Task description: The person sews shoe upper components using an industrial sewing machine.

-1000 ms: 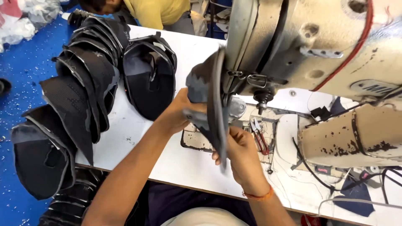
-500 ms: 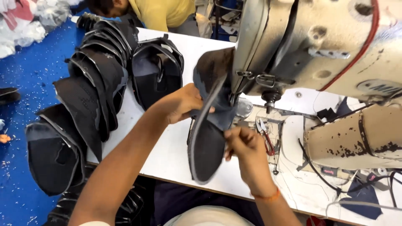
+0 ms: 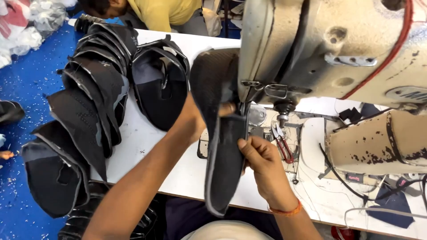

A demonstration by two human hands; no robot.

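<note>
A long dark mesh shoe upper with a grey edge [image 3: 222, 146] lies under the head of a cream sewing machine [image 3: 329, 49]. My left hand [image 3: 195, 120] is tucked inside or behind the piece near its far end, mostly hidden by it. My right hand [image 3: 262, 164] pinches the piece's right edge close to the needle area [image 3: 282, 111]. An orange thread band circles my right wrist.
A curved row of stacked black shoe uppers [image 3: 89, 106] covers the left of the white table [image 3: 147, 146], with another upper [image 3: 160, 84] beside it. Red-handled snips [image 3: 282, 142] lie on the machine bed. A person in a yellow shirt [image 3: 169, 13] sits beyond the table. The floor is blue [image 3: 22, 89].
The piece has swung from upright on its edge to lying flatter and longer under the machine head. Both hands shifted with it; my left hand slid under it.
</note>
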